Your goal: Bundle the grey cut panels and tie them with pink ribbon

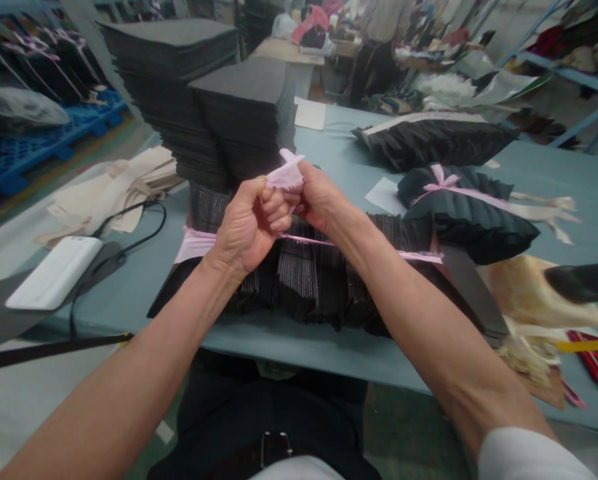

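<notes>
A pink fabric strip (285, 175) is pinched between my two hands, above a long bundle of dark layered pieces (299, 273). My left hand (253, 217) is closed on the strip, fingers curled. My right hand (321, 197) closes on it from the other side, and the hands touch or nearly touch. The same pink strip runs lengthwise around the bundle, stretched over its left end and along its right part. My hands and forearms hide part of the bundle and of the strip.
Tall stacks of dark sheets (249, 100) stand behind the bundle. At right lie a pink-tied dark bundle (469, 207) and another dark bundle (439, 140). A white device (56, 273) with a black cable sits left, near beige cloth pieces (119, 187). A person (379, 40) stands in the background.
</notes>
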Motion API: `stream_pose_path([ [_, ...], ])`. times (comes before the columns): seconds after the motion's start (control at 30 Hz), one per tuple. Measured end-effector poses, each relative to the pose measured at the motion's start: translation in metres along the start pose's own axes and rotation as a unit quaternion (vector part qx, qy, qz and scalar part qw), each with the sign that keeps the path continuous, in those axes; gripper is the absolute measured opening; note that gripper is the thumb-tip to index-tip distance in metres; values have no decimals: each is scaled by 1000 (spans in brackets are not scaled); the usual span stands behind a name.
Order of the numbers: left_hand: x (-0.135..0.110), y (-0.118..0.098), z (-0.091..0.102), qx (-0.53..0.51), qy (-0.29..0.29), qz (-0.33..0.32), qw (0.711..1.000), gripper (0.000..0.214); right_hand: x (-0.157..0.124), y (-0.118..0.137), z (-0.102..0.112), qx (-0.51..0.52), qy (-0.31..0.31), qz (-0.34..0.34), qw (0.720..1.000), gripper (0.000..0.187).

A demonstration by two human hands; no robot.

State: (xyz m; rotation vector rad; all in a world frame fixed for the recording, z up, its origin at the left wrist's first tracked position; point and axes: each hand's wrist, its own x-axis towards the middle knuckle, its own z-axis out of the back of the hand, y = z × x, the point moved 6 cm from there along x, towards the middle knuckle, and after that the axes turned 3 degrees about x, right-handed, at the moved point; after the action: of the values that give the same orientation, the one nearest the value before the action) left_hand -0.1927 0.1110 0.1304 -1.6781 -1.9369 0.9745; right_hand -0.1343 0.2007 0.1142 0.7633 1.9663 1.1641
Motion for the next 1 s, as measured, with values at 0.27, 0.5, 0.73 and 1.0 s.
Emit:
stream_pose_path([
  [0.27, 3, 1, 5, -14, -38, 3, 999, 44, -33, 16, 14, 14, -31, 63, 997, 40],
  [0.5, 15, 9, 17, 10, -54, 13, 998, 43, -58, 19, 10, -49, -20, 91, 994, 46],
  [0.73, 19, 14, 21, 46, -75, 34, 996, 34, -69, 18, 1, -78, 31, 132, 988, 51],
  [1.0, 2, -3, 5, 213, -23, -85, 973, 30, -79, 30, -2, -308, 6, 293, 905, 54],
])
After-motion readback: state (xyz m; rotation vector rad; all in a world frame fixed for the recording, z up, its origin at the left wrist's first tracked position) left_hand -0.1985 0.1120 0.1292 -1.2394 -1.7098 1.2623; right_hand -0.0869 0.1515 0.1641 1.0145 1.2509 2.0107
